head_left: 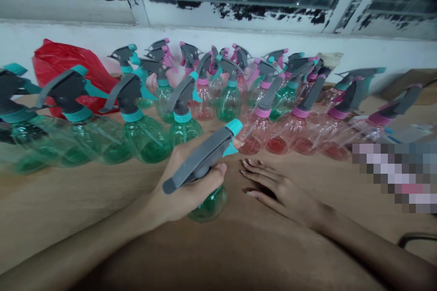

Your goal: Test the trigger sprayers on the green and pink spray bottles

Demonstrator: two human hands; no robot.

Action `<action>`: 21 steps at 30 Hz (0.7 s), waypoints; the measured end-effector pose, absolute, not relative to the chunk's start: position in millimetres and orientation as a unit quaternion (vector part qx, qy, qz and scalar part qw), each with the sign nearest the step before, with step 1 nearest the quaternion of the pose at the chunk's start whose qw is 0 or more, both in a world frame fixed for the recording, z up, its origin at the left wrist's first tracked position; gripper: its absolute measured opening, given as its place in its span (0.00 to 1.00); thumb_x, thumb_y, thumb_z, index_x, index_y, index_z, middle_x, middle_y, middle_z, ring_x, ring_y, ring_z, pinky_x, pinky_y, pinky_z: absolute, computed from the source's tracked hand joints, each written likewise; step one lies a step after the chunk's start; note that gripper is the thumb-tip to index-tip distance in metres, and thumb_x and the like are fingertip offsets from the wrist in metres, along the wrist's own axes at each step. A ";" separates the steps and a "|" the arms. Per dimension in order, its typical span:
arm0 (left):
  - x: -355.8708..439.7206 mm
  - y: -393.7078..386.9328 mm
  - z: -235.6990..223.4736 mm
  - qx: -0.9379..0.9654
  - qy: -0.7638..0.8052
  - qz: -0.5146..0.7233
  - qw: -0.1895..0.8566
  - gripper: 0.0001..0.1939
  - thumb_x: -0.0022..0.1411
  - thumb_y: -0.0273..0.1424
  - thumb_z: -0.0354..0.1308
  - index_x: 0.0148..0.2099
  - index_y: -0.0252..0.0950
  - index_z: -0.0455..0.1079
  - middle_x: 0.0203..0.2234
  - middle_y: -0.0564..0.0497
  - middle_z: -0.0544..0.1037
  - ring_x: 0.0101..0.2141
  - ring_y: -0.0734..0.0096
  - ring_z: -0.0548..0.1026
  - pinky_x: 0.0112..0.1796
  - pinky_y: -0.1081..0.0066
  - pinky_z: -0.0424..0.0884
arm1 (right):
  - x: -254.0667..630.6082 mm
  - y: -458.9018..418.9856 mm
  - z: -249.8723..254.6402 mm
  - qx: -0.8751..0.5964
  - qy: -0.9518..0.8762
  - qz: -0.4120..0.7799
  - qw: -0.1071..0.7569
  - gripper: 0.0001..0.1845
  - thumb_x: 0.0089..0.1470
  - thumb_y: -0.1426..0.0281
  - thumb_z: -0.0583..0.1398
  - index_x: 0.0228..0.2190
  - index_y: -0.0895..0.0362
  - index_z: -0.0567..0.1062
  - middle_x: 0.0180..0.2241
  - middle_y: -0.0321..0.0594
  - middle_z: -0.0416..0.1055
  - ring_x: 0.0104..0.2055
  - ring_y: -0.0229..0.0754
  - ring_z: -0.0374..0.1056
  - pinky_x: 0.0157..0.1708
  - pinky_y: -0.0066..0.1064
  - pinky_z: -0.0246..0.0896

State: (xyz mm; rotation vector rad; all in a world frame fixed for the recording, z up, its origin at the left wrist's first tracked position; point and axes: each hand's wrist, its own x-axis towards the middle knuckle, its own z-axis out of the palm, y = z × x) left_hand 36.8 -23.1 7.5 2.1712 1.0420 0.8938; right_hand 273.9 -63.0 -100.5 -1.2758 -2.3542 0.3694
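My left hand point(186, 186) is wrapped round the neck of a green spray bottle point(210, 207) with a grey trigger head and teal nozzle point(205, 154); the bottle stands on the wooden table point(85, 200) in front of me. My right hand point(273, 186) lies flat on the table just right of that bottle, fingers stretched out and empty. Behind both hands stand rows of the same bottles: green ones with teal collars point(146, 138) on the left and pink ones with pink collars point(283, 134) on the right.
A red plastic bag point(64, 66) lies at the back left against the white wall ledge point(218, 38). A blurred patch point(396, 175) covers something at the right. A dark curved object point(414, 238) shows at the right edge.
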 end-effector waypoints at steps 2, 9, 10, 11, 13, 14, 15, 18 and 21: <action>36.2 -23.7 4.7 0.812 0.385 0.340 0.278 0.07 0.53 0.29 0.52 0.25 0.41 0.56 0.22 0.56 0.70 0.26 0.68 0.71 0.28 0.70 0.68 | 274.1 -63.1 -100.8 -0.462 -0.851 0.134 0.213 0.26 0.61 0.60 0.53 0.59 0.50 0.60 0.60 0.39 0.59 0.64 0.45 0.51 0.62 0.47 0.50; 38.0 -24.2 4.5 0.824 0.374 0.351 0.242 0.08 0.54 0.30 0.51 0.26 0.41 0.55 0.19 0.58 0.65 0.19 0.72 0.63 0.24 0.71 0.64 | 274.8 -62.3 -100.5 -0.453 -0.856 0.132 0.213 0.25 0.62 0.62 0.53 0.59 0.52 0.60 0.60 0.41 0.59 0.64 0.45 0.51 0.62 0.48 0.49; 38.8 -24.3 4.8 0.825 0.373 0.353 0.238 0.07 0.54 0.30 0.51 0.27 0.41 0.55 0.18 0.59 0.63 0.18 0.73 0.62 0.23 0.71 0.63 | 274.7 -62.1 -100.5 -0.450 -0.857 0.130 0.216 0.25 0.62 0.62 0.53 0.59 0.51 0.60 0.60 0.41 0.60 0.64 0.45 0.51 0.62 0.48 0.50; 39.5 -24.5 4.9 0.824 0.375 0.352 0.237 0.06 0.55 0.30 0.51 0.28 0.41 0.55 0.17 0.59 0.62 0.18 0.73 0.60 0.22 0.71 0.62 | 274.5 -62.1 -100.3 -0.448 -0.857 0.129 0.218 0.25 0.62 0.62 0.53 0.59 0.51 0.61 0.60 0.41 0.60 0.64 0.46 0.51 0.61 0.48 0.49; 40.5 -25.4 4.9 0.819 0.389 0.345 0.244 0.03 0.55 0.31 0.52 0.31 0.42 0.59 0.17 0.60 0.61 0.16 0.73 0.60 0.20 0.71 0.61 | 273.0 -63.5 -98.9 -0.448 -0.857 0.130 0.221 0.25 0.61 0.62 0.53 0.59 0.51 0.60 0.60 0.41 0.61 0.63 0.46 0.52 0.61 0.48 0.50; 40.7 -26.1 4.7 0.815 0.398 0.339 0.250 0.03 0.55 0.32 0.52 0.34 0.42 0.61 0.17 0.60 0.62 0.16 0.73 0.61 0.20 0.71 0.61 | 271.4 -65.1 -97.2 -0.448 -0.855 0.134 0.223 0.25 0.61 0.61 0.54 0.59 0.50 0.60 0.60 0.41 0.61 0.63 0.46 0.53 0.61 0.47 0.51; 41.0 -26.9 4.3 0.811 0.405 0.336 0.255 0.05 0.56 0.33 0.53 0.37 0.42 0.62 0.18 0.60 0.64 0.17 0.73 0.63 0.20 0.71 0.63 | 269.2 -67.6 -94.6 -0.448 -0.853 0.139 0.229 0.26 0.60 0.61 0.54 0.59 0.50 0.59 0.59 0.41 0.61 0.62 0.46 0.55 0.60 0.46 0.53; 43.0 -28.7 1.9 0.801 0.413 0.343 0.266 0.09 0.58 0.34 0.55 0.42 0.42 0.64 0.23 0.57 0.70 0.24 0.69 0.72 0.26 0.72 0.68 | 257.7 -78.2 -80.7 -0.445 -0.845 0.152 0.256 0.29 0.58 0.58 0.56 0.58 0.51 0.59 0.58 0.42 0.64 0.58 0.45 0.61 0.57 0.42 0.58; 49.1 -28.6 -3.1 0.782 0.421 0.366 0.276 0.10 0.60 0.36 0.55 0.45 0.44 0.64 0.27 0.56 0.73 0.28 0.68 0.74 0.26 0.72 0.68 | 239.9 -87.8 -61.8 -0.463 -0.830 0.141 0.277 0.33 0.55 0.54 0.58 0.58 0.52 0.58 0.54 0.44 0.67 0.55 0.47 0.65 0.53 0.42 0.63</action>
